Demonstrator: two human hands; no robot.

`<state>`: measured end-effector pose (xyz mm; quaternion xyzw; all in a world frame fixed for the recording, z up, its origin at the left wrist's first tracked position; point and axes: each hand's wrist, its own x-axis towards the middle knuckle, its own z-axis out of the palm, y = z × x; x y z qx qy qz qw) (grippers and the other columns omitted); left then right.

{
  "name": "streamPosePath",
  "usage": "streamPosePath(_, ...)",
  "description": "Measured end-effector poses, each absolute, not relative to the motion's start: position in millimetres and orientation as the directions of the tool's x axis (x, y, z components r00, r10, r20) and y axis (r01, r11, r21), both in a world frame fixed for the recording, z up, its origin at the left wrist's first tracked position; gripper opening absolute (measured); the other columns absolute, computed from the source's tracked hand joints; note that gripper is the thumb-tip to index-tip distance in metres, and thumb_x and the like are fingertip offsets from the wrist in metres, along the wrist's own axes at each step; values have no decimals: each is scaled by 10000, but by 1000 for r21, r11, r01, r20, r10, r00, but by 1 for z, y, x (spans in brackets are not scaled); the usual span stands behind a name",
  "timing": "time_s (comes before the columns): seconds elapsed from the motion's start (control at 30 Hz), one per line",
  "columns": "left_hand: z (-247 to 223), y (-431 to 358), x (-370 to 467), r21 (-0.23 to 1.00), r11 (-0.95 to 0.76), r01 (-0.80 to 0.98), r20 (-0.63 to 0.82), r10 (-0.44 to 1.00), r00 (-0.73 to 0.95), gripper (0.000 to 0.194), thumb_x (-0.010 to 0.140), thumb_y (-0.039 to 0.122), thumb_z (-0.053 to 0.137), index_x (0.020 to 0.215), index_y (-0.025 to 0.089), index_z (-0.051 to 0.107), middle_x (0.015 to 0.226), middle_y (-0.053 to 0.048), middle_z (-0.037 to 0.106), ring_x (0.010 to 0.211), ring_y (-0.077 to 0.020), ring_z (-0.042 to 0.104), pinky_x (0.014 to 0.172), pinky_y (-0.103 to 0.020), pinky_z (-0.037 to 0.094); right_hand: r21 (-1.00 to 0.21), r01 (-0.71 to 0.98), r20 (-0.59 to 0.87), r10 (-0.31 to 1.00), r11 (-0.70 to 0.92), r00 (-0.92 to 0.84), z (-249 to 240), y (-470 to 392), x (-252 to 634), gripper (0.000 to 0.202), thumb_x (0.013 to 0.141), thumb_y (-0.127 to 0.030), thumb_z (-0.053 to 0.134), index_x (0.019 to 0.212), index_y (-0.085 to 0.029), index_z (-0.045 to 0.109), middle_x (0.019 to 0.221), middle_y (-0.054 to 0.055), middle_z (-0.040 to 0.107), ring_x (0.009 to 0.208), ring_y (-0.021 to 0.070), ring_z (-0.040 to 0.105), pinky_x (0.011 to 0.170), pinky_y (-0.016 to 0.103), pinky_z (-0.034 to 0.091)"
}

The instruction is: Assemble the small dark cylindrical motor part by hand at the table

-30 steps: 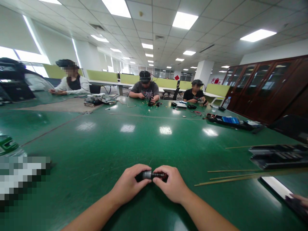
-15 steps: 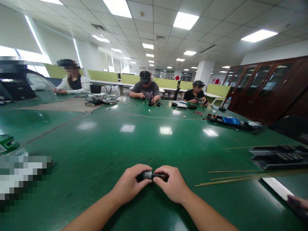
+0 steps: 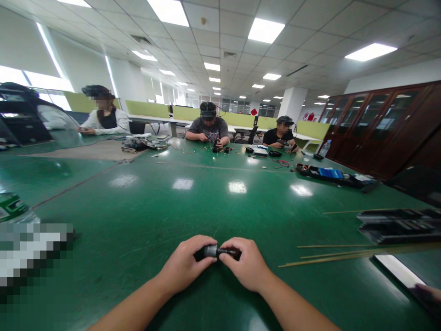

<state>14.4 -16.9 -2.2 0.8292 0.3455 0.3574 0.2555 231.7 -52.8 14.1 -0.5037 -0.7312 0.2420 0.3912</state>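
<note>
One broad green tabletop (image 3: 155, 207) fills the lower half of the view, framed just as it was half a second ago. At its far edge a person in a grey shirt (image 3: 206, 128) sits bent over small parts, posture unchanged. By the right edge lie long black channel-shaped pieces (image 3: 392, 226), with thin yellowish rods (image 3: 330, 258) pointing leftward from near them; none of these has moved. Toward the near right corner, a flat white-topped object (image 3: 396, 269) shows more of its pale face now, because another person's hand (image 3: 430, 292) has slipped lower along it. The left hand (image 3: 186, 259) and right hand (image 3: 246, 262) keep their places, forearms rising from the near edge and converging, wrists turned inward, thumbs on the near side and forefingers on the far side. Both are closed around a small cylindrical part (image 3: 211, 251), midway along the near edge: the left grips its thick grey-and-black end, the right its slimmer ridged end, partly hidden by fingers.
</note>
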Motion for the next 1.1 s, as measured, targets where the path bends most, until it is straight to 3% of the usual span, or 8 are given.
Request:
streamPosePath(0.67, 2, -18, 15, 660, -644, 387, 431, 746, 507, 266, 851, 247, 683, 1115, 244, 653, 1064, -52, 702, 998, -206, 653, 911, -335, 518, -747, 550, 322, 927, 372, -190, 17, -53, 231, 90, 819, -186, 686, 883, -213, 744, 787, -3, 700, 709, 150, 620, 674, 241, 444)
streamPosePath(1.1, -1, -18, 14, 666, -627, 404, 413, 761, 500, 284, 845, 241, 697, 1122, 264, 641, 1068, -28, 698, 1001, -193, 650, 914, -321, 509, -754, 544, 316, 929, 368, -191, 17, -54, 231, 108, 819, -174, 673, 891, -211, 745, 785, -2, 704, 701, 149, 623, 659, 238, 446)
